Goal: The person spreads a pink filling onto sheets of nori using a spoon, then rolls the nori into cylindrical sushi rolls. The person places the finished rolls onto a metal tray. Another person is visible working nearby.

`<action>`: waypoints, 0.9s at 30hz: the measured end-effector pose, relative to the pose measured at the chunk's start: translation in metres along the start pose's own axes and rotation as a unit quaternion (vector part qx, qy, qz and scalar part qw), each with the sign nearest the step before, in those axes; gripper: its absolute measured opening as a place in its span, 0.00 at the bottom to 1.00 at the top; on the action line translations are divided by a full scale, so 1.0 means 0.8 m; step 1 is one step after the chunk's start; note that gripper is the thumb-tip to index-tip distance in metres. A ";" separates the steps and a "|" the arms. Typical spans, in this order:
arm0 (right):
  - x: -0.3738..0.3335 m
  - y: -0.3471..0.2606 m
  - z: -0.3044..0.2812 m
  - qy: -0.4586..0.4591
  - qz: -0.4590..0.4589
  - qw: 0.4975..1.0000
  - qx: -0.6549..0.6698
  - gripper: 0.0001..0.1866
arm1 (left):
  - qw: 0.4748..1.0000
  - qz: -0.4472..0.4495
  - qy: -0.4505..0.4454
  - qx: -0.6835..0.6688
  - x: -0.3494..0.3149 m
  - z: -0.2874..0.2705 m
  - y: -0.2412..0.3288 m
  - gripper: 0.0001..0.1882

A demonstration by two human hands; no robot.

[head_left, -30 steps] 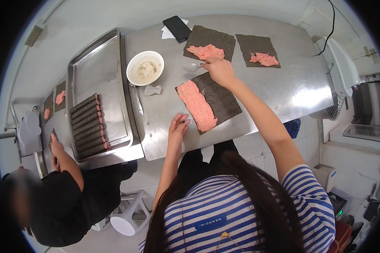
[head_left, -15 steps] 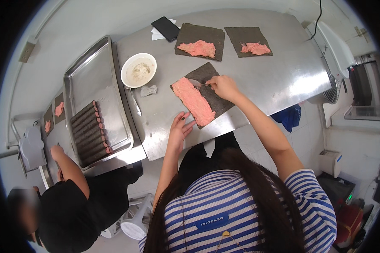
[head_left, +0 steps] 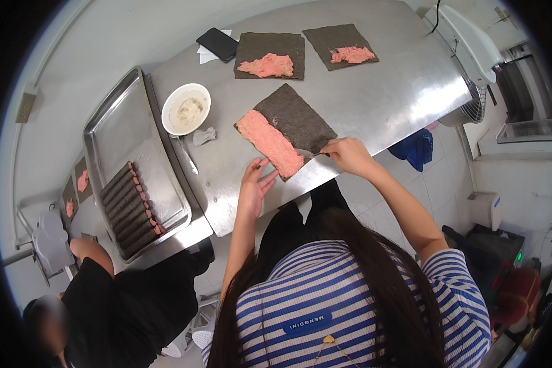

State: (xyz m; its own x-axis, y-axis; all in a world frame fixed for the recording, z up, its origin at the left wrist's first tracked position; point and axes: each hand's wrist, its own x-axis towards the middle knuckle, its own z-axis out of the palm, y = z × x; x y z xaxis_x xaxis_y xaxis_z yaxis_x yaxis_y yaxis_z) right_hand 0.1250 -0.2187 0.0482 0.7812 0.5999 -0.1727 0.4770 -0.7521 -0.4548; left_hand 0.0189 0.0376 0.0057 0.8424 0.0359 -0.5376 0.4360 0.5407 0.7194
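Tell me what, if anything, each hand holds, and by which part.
The right hand holds a spoon by its handle; the left hand, open at the seaweed's edge, grips nothing.

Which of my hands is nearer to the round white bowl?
Left. Your left hand is below and right of the bowl in view, beside the pink paste on the dark, flat seaweed sheet; your right hand is farther right of the bowl, gripping a silver metal spoon.
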 end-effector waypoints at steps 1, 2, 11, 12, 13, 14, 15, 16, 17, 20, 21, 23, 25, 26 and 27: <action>-0.007 -0.001 -0.003 -0.002 0.002 1.000 -0.005 0.15 | 1.000 -0.002 -0.002 -0.001 0.000 -0.001 0.000 0.28; -0.014 -0.002 -0.006 -0.005 0.003 1.000 -0.011 0.14 | 1.000 -0.003 -0.003 -0.002 0.001 -0.002 0.000 0.28; -0.067 -0.004 0.030 0.072 0.125 0.988 0.059 0.11 | 1.000 -0.011 -0.001 0.025 -0.003 0.005 0.002 0.29; -0.064 -0.012 0.037 0.078 0.123 0.986 0.077 0.10 | 1.000 -0.009 0.005 0.029 -0.005 0.004 0.003 0.29; -0.058 -0.016 0.042 0.092 0.123 0.986 0.071 0.10 | 0.999 -0.014 0.006 0.032 -0.006 0.007 0.004 0.28; -0.052 -0.020 0.047 0.105 0.122 0.985 0.065 0.10 | 0.999 -0.018 0.008 0.036 -0.007 0.009 0.006 0.28; -0.043 -0.025 0.049 0.119 0.118 0.984 0.061 0.10 | 0.999 -0.021 0.011 0.040 -0.009 0.010 0.008 0.27; -0.032 -0.032 0.043 0.123 0.102 0.986 0.046 0.11 | 0.999 -0.022 0.017 0.039 -0.009 0.010 0.008 0.27; -0.019 -0.037 0.038 0.127 0.087 0.987 0.036 0.11 | 0.999 -0.024 0.023 0.038 -0.008 0.011 0.007 0.26; 0.018 -0.048 0.021 0.140 0.035 0.989 0.012 0.11 | 0.998 -0.026 0.037 0.035 -0.012 0.014 0.006 0.26; 0.028 -0.049 0.014 0.148 0.020 0.988 0.031 0.11 | 0.998 -0.025 0.044 0.034 -0.013 0.016 0.006 0.25; 0.041 -0.050 0.001 0.162 -0.010 0.984 0.070 0.12 | 0.998 -0.024 0.059 0.027 -0.014 0.017 0.004 0.25; 0.038 -0.044 -0.001 0.157 -0.020 0.985 0.074 0.13 | 0.997 -0.022 0.074 0.026 -0.020 0.017 -0.003 0.25; 0.034 -0.040 -0.002 0.154 -0.024 0.985 0.076 0.14 | 0.996 -0.019 0.081 0.026 -0.022 0.018 -0.008 0.26; 0.027 -0.037 -0.001 0.143 -0.026 0.986 0.080 0.15 | 0.996 -0.015 0.085 0.031 -0.024 0.019 -0.007 0.26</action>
State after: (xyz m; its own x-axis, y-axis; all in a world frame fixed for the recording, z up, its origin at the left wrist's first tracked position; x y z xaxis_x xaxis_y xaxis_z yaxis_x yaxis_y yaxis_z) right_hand 0.1278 -0.1835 0.0586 0.8502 0.5172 0.0978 0.4672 -0.6558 -0.5929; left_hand 0.0055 0.0209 0.0189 0.7654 0.1654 -0.6220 0.4830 0.4909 0.7250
